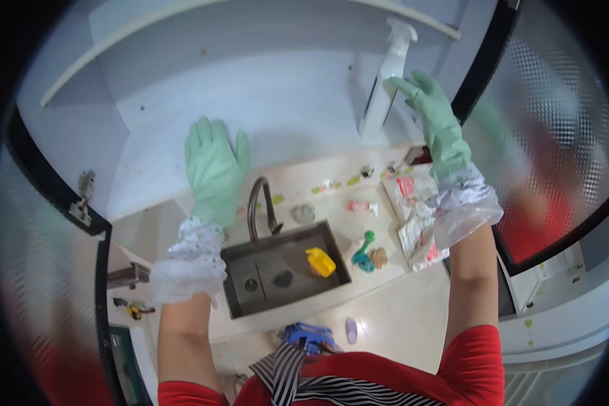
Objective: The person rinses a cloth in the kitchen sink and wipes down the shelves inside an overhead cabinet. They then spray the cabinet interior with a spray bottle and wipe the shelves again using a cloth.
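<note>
Both my hands wear light green rubber gloves with printed fabric and clear plastic cuffs. My left hand point(214, 166) lies open on the floor of the wall cabinet point(284, 115), fingers stretched out and holding nothing. A white spray bottle point(384, 91) stands on that cabinet floor toward the right, leaning slightly in the view. My right hand point(434, 111) is at the bottle's right side with its fingers apart. One fingertip overlaps the bottle's upper body; whether it touches, I cannot tell. No grip around the bottle shows.
Textured-glass doors point(548, 122) swing out on both sides. Below are a dark sink point(284, 306) with a bent faucet point(254, 210) and a yellow container point(321, 262). A green-and-teal item point(365, 254), a red-and-white item point(363, 207) and crumpled packaging point(416, 223) lie on the counter.
</note>
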The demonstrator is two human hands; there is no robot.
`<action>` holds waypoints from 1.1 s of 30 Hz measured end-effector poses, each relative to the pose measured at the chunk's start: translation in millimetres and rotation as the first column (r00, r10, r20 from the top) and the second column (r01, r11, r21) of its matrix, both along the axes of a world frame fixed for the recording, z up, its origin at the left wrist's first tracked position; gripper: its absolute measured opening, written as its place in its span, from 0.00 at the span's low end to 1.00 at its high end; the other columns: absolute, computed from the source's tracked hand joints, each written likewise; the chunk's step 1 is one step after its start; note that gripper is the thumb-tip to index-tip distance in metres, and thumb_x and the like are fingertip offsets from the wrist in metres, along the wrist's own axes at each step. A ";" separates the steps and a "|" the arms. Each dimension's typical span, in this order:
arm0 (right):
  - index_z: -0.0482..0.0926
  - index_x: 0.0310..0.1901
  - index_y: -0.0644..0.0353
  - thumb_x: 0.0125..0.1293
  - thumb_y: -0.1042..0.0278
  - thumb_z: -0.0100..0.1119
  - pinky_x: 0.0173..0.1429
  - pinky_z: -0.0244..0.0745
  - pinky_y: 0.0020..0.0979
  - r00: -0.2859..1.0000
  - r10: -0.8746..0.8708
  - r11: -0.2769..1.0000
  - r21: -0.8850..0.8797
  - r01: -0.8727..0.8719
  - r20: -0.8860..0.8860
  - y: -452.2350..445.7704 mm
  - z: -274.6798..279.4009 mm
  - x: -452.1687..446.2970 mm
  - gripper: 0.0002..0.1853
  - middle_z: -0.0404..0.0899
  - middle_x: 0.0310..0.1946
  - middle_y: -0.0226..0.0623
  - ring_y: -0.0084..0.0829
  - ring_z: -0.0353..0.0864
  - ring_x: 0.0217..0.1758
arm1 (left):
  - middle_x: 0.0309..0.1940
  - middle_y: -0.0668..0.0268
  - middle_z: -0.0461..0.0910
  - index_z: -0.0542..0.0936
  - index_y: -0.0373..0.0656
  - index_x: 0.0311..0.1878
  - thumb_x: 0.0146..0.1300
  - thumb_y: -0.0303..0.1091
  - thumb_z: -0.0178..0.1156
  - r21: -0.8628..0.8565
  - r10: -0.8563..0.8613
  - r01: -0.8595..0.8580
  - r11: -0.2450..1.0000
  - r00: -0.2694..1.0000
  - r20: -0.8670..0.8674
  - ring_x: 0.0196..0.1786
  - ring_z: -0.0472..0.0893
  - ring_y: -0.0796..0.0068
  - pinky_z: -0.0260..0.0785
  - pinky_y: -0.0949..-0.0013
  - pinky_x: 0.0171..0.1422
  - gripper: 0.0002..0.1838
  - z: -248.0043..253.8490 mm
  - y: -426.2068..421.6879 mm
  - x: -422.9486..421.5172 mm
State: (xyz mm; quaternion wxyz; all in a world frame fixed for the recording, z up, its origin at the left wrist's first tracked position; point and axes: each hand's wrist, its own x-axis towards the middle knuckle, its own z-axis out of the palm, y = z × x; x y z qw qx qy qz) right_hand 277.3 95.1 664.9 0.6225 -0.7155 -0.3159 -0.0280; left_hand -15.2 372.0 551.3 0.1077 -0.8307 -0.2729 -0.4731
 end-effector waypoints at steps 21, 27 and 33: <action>0.70 0.81 0.68 0.78 0.75 0.69 0.85 0.69 0.42 0.894 -0.197 0.907 0.421 0.010 0.403 -3.3 -52.1 -99.4 0.33 0.76 0.79 0.52 0.43 0.76 0.82 | 0.76 0.34 0.74 0.78 0.30 0.71 0.77 0.49 0.63 -0.103 0.020 -0.020 0.995 1.000 -0.002 0.81 0.70 0.29 0.60 0.40 0.88 0.32 2.3 1.3 -5.7; 0.78 0.77 0.67 0.80 0.76 0.66 0.78 0.77 0.39 0.907 -0.049 0.970 0.238 -0.057 0.419 -3.6 -46.5 -137.1 0.26 0.83 0.71 0.48 0.40 0.83 0.74 | 0.79 0.33 0.72 0.77 0.29 0.73 0.79 0.51 0.61 -0.146 0.034 -0.039 0.989 0.999 -0.039 0.84 0.67 0.32 0.55 0.42 0.91 0.34 2.2 -0.6 -6.1; 0.84 0.71 0.64 0.81 0.75 0.65 0.72 0.81 0.39 0.828 -0.042 0.973 0.211 -0.094 0.559 0.2 -63.8 -141.0 0.20 0.88 0.65 0.45 0.38 0.88 0.64 | 0.79 0.34 0.72 0.78 0.30 0.73 0.79 0.52 0.61 -0.167 0.030 -0.039 0.985 0.998 -0.053 0.83 0.67 0.32 0.56 0.43 0.91 0.34 9.2 -8.2 -7.7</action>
